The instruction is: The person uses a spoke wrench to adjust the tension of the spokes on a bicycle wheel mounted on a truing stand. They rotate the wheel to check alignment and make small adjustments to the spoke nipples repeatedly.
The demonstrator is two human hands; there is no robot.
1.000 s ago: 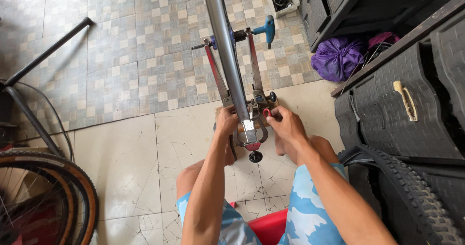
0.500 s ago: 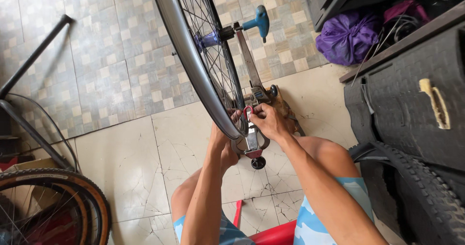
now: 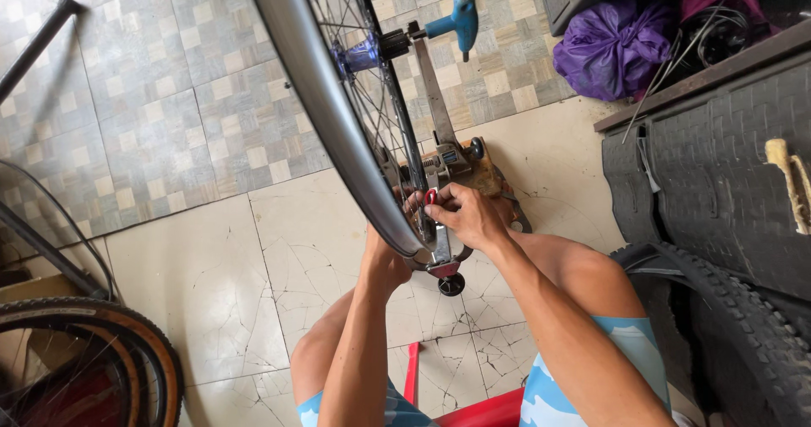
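A grey bicycle rim point(image 3: 325, 97) with thin spokes and a blue hub point(image 3: 361, 55) stands upright in a metal truing stand point(image 3: 439, 152) on the floor. My right hand point(image 3: 463, 216) pinches a small red spoke tool point(image 3: 430, 196) against a spoke at the bottom of the rim. On the rim's left side, my left hand point(image 3: 384, 258) is partly hidden behind it and seems to press on the rim; its fingers do not show. A blue-handled T tool point(image 3: 452, 21) sticks out at the top of the stand.
Knobby black tyres point(image 3: 726, 326) lean at the right below dark rubber mats point(image 3: 718, 157). A purple bag point(image 3: 612, 47) lies at the top right. A tan-walled wheel point(image 3: 93, 351) sits at the lower left, beside black poles point(image 3: 34, 47). A red stool point(image 3: 473, 412) is under me.
The view has shifted right and closer, so the rim now crosses the frame from upper left. My hands stay at the rim's bottom; the red tool now shows in my right fingers.
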